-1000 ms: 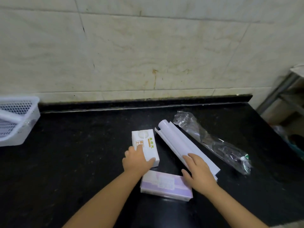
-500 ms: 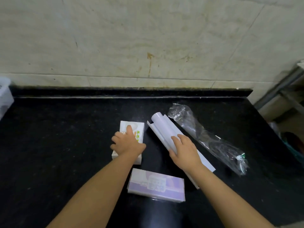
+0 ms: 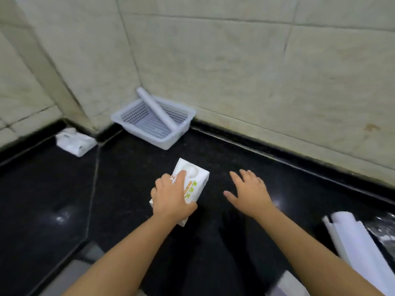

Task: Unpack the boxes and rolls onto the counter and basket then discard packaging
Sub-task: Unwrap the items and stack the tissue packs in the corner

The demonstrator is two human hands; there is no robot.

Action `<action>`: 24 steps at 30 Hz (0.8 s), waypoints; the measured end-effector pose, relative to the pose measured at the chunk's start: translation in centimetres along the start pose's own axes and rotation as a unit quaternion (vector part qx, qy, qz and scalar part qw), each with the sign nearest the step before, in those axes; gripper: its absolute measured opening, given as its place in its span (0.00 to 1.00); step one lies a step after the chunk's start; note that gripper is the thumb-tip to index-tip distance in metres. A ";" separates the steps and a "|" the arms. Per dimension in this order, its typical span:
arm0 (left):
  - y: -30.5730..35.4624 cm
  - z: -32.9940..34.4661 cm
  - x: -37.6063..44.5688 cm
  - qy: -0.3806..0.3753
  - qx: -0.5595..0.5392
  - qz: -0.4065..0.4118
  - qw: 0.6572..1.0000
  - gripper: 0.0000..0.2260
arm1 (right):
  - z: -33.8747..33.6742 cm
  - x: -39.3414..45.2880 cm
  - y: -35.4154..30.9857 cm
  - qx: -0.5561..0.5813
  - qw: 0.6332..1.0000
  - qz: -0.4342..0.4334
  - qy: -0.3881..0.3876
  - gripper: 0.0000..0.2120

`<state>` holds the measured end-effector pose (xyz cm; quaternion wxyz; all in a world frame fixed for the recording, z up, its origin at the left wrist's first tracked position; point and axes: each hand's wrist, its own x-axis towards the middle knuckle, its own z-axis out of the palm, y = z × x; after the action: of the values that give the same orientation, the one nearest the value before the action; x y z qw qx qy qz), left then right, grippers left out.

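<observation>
My left hand grips a small white box with green and orange print over the black counter. Beside it, my right hand hovers with fingers spread and nothing in it. A white slotted basket stands in the far corner against the wall, with one white roll leaning in it. Another white roll lies at the right edge of the view, next to clear plastic wrap. A pale purple box shows partly at the bottom right.
A crumpled white plastic pack lies on the counter to the left of the corner. Tiled walls close off the back and left. The counter's front edge runs diagonally at the lower left.
My view has swung left, bringing the basket and corner into sight. My left hand has lifted the small white box and carried it leftward. My right hand has let go of the roll.
</observation>
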<state>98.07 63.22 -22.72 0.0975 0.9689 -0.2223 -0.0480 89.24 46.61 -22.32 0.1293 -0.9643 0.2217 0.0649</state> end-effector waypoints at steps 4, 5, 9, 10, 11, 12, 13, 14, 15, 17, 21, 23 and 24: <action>-8.6 -2.7 -1.1 0.021 -0.003 -0.084 0.996 0.35 | 0.7 2.7 -8.8 -0.013 0.995 -0.094 -0.015 0.29; -10.7 -3.3 -1.6 0.028 -0.001 -0.107 0.994 0.35 | 0.9 3.1 -10.9 -0.015 0.993 -0.115 -0.022 0.29; -19.5 -5.5 -3.4 0.055 -0.001 -0.185 0.981 0.35 | 2.0 4.5 -19.2 -0.025 0.983 -0.180 -0.040 0.29; -21.6 -5.8 -3.7 0.060 -0.003 -0.202 0.977 0.35 | 2.4 4.9 -21.1 -0.021 0.981 -0.190 -0.041 0.28; -24.1 -6.3 -3.9 0.064 -0.003 -0.216 0.974 0.35 | 2.8 5.5 -23.4 -0.016 0.979 -0.199 -0.039 0.28; -25.9 -6.7 -4.0 0.063 -0.001 -0.226 0.972 0.36 | 3.1 5.9 -25.1 -0.010 0.978 -0.203 -0.039 0.28; -27.3 -6.9 -4.0 0.058 0.004 -0.236 0.970 0.36 | 3.2 6.1 -26.3 -0.001 0.979 -0.202 -0.039 0.27; -29.6 -7.4 -3.8 0.059 0.010 -0.245 0.968 0.37 | 3.5 6.6 -28.5 0.015 0.979 -0.200 -0.036 0.26; -32.0 -7.9 -3.6 0.062 0.014 -0.251 0.966 0.38 | 3.9 7.3 -30.8 0.034 0.980 -0.194 -0.033 0.25; -36.2 -8.9 -2.8 0.066 0.014 -0.252 0.965 0.38 | 4.3 8.4 -35.1 0.074 0.981 -0.175 -0.025 0.23; -42.8 -10.4 -0.8 0.070 -0.006 -0.253 0.965 0.38 | 5.4 11.0 -41.7 0.105 0.983 -0.151 -0.009 0.18; -45.2 -10.8 0.5 0.071 -0.041 -0.263 0.961 0.39 | 6.0 12.4 -43.9 0.110 0.984 -0.139 -0.004 0.17; -46.2 -10.9 1.2 0.075 -0.065 -0.270 0.958 0.39 | 6.2 13.3 -44.7 0.107 0.985 -0.135 -0.002 0.17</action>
<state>120.10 105.24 -21.87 0.1597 0.9853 0.0589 -0.0143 120.54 81.73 -20.83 0.2397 -0.9659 0.0945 0.0246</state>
